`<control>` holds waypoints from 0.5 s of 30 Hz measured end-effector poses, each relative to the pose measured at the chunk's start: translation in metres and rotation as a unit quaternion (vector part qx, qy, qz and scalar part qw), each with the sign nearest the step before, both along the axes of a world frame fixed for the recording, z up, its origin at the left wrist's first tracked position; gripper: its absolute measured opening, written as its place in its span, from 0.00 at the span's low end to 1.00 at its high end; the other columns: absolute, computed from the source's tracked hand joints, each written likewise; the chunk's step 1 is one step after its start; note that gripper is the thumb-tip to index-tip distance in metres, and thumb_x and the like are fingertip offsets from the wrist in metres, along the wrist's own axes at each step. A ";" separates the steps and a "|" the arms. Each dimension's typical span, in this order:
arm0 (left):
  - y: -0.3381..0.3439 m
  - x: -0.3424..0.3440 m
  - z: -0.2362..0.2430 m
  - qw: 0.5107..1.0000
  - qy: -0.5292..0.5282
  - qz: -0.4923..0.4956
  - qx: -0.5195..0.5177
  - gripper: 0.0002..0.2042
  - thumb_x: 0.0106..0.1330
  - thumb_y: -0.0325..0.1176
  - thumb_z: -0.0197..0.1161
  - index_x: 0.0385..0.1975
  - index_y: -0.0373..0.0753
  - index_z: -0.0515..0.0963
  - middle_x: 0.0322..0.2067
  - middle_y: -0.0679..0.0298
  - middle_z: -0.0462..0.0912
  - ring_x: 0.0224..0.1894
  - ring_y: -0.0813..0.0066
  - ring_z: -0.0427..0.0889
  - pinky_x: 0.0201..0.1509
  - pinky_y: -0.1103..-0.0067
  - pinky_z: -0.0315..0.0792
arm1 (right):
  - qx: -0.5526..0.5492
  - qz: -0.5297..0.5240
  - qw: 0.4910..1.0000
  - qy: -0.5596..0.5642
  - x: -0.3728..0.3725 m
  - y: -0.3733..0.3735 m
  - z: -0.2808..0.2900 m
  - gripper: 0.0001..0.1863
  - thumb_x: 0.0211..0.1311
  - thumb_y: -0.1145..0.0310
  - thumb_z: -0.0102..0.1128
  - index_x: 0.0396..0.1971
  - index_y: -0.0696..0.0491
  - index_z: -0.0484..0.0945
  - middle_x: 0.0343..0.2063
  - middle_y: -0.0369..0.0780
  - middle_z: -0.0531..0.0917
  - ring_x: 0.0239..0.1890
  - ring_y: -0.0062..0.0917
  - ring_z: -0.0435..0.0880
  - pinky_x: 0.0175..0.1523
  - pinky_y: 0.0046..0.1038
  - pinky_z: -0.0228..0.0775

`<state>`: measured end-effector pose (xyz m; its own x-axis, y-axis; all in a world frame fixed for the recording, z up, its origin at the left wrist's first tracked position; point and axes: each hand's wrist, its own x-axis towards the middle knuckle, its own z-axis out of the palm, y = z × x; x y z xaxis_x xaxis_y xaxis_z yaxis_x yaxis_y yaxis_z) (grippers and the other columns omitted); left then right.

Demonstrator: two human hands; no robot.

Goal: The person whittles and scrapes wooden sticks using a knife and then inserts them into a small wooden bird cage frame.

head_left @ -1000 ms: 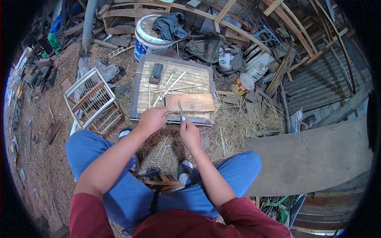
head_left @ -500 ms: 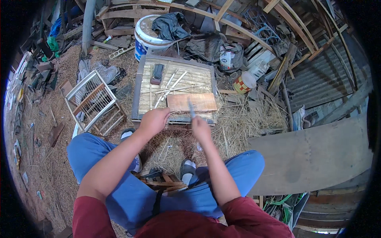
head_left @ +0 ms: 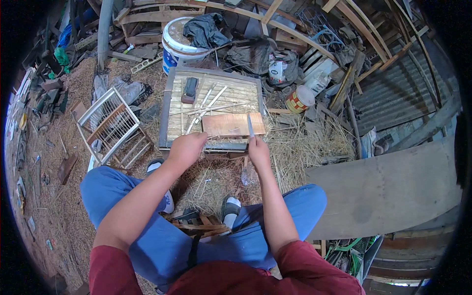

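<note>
My right hand (head_left: pixel 259 151) is closed round the handle of a knife (head_left: pixel 250 127), its blade pointing away from me over the right end of a reddish-brown wooden board (head_left: pixel 226 125). At the board's near left corner my left hand (head_left: pixel 187 147) is closed, fingertips pinching what looks like a thin wooden strip (head_left: pixel 216 137) along the board's near edge. Beyond the board, several pale thin sticks (head_left: pixel 214 98) lie crossed on a low slatted table (head_left: pixel 172 114). A dark block (head_left: pixel 190 87), perhaps a sharpening stone, sits on a brown base at the table's far left.
A small barred wooden frame (head_left: pixel 110 123) stands on the littered ground at left. Behind the table is a white and blue bucket (head_left: pixel 179 42) with black plastic on it. A checked tin (head_left: pixel 300 99) stands at right, near a large grey-brown sheet (head_left: pixel 388 191).
My right hand has moved the knife from the middle of the board to its right end. My left hand stays near the board's left corner. The view has shifted slightly.
</note>
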<state>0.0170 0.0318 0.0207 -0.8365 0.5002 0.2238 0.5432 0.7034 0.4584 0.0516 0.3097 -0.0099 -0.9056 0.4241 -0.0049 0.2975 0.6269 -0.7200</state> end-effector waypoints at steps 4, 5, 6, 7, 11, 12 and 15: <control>-0.005 0.001 -0.005 1.000 -0.009 0.004 -0.008 0.05 0.68 0.33 0.56 0.35 0.39 0.75 0.29 0.51 0.83 0.32 0.43 0.85 0.35 0.53 0.78 | 0.050 0.081 0.994 -0.060 0.025 -0.071 0.009 0.22 0.77 0.55 0.46 0.40 0.58 0.82 0.38 0.58 0.85 0.44 0.58 0.83 0.50 0.51 0.75; -0.006 0.002 -0.007 1.000 -0.007 0.004 0.003 0.05 0.68 0.32 0.56 0.34 0.39 0.75 0.29 0.51 0.83 0.33 0.43 0.85 0.36 0.53 0.77 | 0.049 0.082 0.994 -0.059 0.024 -0.072 0.012 0.22 0.77 0.55 0.46 0.40 0.58 0.82 0.38 0.58 0.85 0.44 0.58 0.83 0.50 0.51 0.75; -0.007 0.002 -0.009 1.000 -0.005 0.005 0.014 0.04 0.68 0.32 0.56 0.34 0.39 0.75 0.30 0.51 0.83 0.33 0.43 0.85 0.36 0.53 0.77 | 0.036 0.102 0.991 -0.074 0.023 -0.072 0.014 0.22 0.77 0.55 0.45 0.39 0.58 0.82 0.38 0.58 0.85 0.44 0.58 0.83 0.50 0.51 0.74; -0.006 0.002 -0.006 1.000 -0.004 0.003 0.012 0.04 0.68 0.32 0.56 0.34 0.39 0.75 0.30 0.51 0.83 0.33 0.43 0.85 0.36 0.53 0.77 | 0.022 0.120 0.989 -0.089 0.023 -0.071 0.016 0.22 0.77 0.54 0.45 0.39 0.58 0.82 0.37 0.58 0.85 0.44 0.58 0.83 0.50 0.51 0.74; 0.000 0.000 -0.001 1.000 -0.003 0.003 0.002 0.05 0.68 0.32 0.56 0.34 0.39 0.75 0.30 0.51 0.83 0.34 0.43 0.85 0.36 0.53 0.77 | 0.025 0.036 0.999 -0.008 0.006 -0.025 0.007 0.23 0.77 0.54 0.45 0.39 0.58 0.82 0.35 0.58 0.85 0.43 0.59 0.84 0.48 0.53 0.75; 0.002 0.000 0.001 1.000 -0.006 0.001 -0.001 0.05 0.68 0.33 0.56 0.34 0.39 0.75 0.30 0.51 0.83 0.34 0.42 0.84 0.37 0.53 0.77 | 0.041 0.018 0.999 -0.024 0.008 -0.023 0.001 0.22 0.77 0.54 0.45 0.39 0.58 0.82 0.35 0.59 0.84 0.42 0.59 0.84 0.47 0.53 0.75; -0.005 0.001 -0.006 1.000 -0.021 0.014 0.000 0.04 0.68 0.32 0.56 0.34 0.39 0.75 0.30 0.51 0.83 0.34 0.42 0.84 0.37 0.53 0.77 | 0.056 0.055 0.995 -0.053 0.027 -0.077 0.011 0.22 0.77 0.55 0.45 0.38 0.58 0.81 0.35 0.60 0.84 0.41 0.59 0.84 0.47 0.55 0.75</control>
